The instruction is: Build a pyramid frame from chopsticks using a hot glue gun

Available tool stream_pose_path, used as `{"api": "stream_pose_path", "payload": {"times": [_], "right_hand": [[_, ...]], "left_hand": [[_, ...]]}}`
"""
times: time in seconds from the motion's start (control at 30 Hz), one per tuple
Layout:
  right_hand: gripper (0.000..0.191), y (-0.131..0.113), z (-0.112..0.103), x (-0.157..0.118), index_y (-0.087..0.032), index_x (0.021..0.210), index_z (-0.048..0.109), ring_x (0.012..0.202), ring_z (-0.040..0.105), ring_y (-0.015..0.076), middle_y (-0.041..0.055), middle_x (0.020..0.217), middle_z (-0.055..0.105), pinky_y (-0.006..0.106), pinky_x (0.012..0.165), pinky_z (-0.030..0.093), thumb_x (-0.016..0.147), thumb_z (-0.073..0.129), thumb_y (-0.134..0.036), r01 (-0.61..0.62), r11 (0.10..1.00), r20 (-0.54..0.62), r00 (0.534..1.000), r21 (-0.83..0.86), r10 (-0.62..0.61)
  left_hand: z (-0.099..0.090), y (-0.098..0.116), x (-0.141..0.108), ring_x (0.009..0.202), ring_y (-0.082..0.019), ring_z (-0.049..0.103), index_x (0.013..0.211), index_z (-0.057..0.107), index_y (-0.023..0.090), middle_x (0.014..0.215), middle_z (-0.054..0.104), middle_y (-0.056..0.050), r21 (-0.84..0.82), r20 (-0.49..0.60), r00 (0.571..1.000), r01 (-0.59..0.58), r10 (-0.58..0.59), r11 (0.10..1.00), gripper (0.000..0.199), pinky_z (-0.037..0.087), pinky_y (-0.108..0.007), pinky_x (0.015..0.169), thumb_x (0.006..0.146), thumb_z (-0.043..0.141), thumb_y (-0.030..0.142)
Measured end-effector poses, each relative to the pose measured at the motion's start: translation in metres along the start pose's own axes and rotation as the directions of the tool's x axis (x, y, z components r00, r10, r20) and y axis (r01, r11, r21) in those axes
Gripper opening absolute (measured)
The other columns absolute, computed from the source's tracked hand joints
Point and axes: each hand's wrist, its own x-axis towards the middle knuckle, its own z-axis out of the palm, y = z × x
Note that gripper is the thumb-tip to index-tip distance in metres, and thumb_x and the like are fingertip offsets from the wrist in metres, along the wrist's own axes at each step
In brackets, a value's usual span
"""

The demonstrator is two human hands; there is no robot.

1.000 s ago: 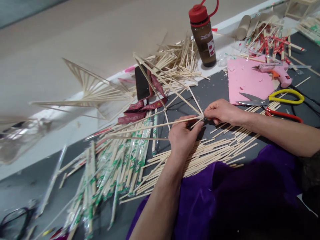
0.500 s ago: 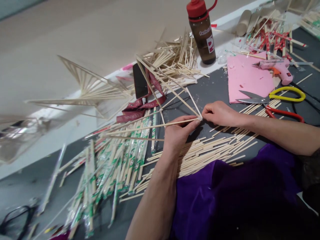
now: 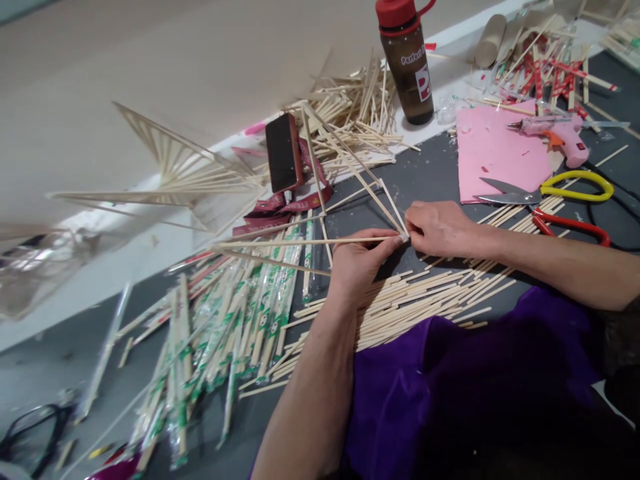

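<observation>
My left hand (image 3: 357,263) is closed on a frame of joined chopsticks (image 3: 361,177), its thumb and fingers pinching the corner where several sticks meet. White glue shows at that corner. My right hand (image 3: 440,229) is curled right beside the same corner, knuckles up. Whatever its fingertips grip is hidden by the hand. The frame's sticks spread left and up from the pinched corner, in front of a phone (image 3: 284,153) and a dark red lanyard (image 3: 270,212). Beneath my hands lie many loose chopsticks (image 3: 415,307) on the grey tabletop.
Wrapped chopsticks (image 3: 260,313) lie at left, with a fan-shaped stick structure (image 3: 170,173) behind. A red-lidded bottle (image 3: 407,67) stands by a chopstick heap (image 3: 357,113). At right are scissors (image 3: 515,192), a pink sheet (image 3: 500,157), a pink glue gun (image 3: 565,137) and red-wrapped sticks (image 3: 555,80).
The frame has tilted, its upper tip moving right and uncovering more of the phone. Both hands stay at the glued corner, slightly farther right in view.
</observation>
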Motion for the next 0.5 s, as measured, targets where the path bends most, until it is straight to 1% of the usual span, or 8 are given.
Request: {"api": "stream_pose_path", "payload": {"times": [0.13, 0.27, 0.5], "right_hand": [[0.028, -0.0006, -0.0021, -0.0001, -0.016, 0.104, 0.071, 0.093, 0.066, 0.0207, 0.0106, 0.112, 0.074, 0.033, 0.063, 0.030, 0.097, 0.044, -0.023, -0.010, 1.000, 0.013, 1.000, -0.013, 0.010], [0.029, -0.0005, -0.0036, -0.0006, -0.015, 0.106, 0.070, 0.095, 0.067, 0.0219, 0.0115, 0.114, 0.074, 0.033, 0.063, 0.031, 0.097, 0.044, -0.022, -0.013, 0.999, 0.020, 1.000, -0.044, 0.014], [0.028, 0.0056, -0.0038, -0.0003, -0.014, 0.107, 0.070, 0.095, 0.069, 0.0236, 0.0120, 0.116, 0.073, 0.033, 0.061, 0.030, 0.094, 0.046, -0.020, -0.035, 0.994, 0.019, 0.999, -0.101, 0.037]], "left_hand": [[-0.0002, -0.0032, 0.0010, 0.073, -0.018, 0.068, 0.078, 0.082, 0.018, 0.078, 0.079, -0.004, 0.024, 0.009, 1.000, -0.011, 0.011, 1.000, 0.025, 0.048, -0.028, 0.068, 0.065, 0.082, 0.040], [0.0010, -0.0028, 0.0006, 0.074, -0.018, 0.068, 0.078, 0.082, 0.018, 0.078, 0.079, -0.004, 0.046, -0.007, 1.000, -0.003, 0.003, 0.999, 0.025, 0.048, -0.028, 0.069, 0.065, 0.081, 0.040], [0.0021, -0.0058, 0.0012, 0.071, -0.017, 0.066, 0.078, 0.081, 0.018, 0.076, 0.078, -0.003, 0.031, -0.020, 1.000, 0.024, -0.023, 0.999, 0.027, 0.046, -0.027, 0.065, 0.065, 0.081, 0.041]]}}
